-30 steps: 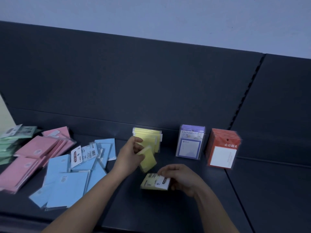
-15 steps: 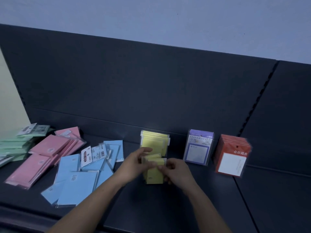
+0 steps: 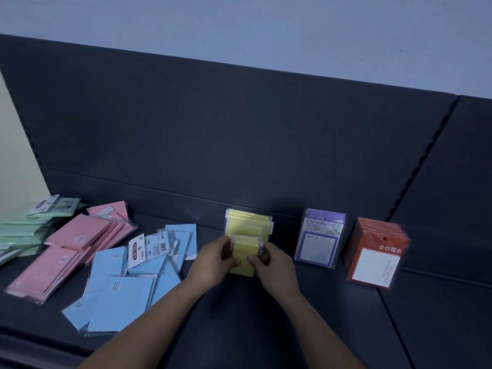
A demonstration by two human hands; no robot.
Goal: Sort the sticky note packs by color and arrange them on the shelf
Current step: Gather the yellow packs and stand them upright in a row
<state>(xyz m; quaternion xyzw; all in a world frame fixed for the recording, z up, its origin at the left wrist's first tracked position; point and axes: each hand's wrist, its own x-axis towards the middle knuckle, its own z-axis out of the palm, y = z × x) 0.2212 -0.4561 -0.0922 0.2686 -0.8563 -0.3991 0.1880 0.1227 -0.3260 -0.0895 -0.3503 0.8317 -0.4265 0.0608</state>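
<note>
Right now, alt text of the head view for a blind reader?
The left hand and right hand grip yellow packs upright on the dark shelf, before a standing yellow row. A purple row and an orange row stand to its right; blue packs, pink packs and green packs lie piled to its left.

Bare left hand (image 3: 215, 258) and bare right hand (image 3: 274, 265) flank the yellow plastic-wrapped sticky note pack (image 3: 245, 253); both forearms (image 3: 159, 310) bare.

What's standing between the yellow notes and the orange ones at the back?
In the head view, the purple packs stand upright between the yellow row and the orange packs, touching neither.
</note>
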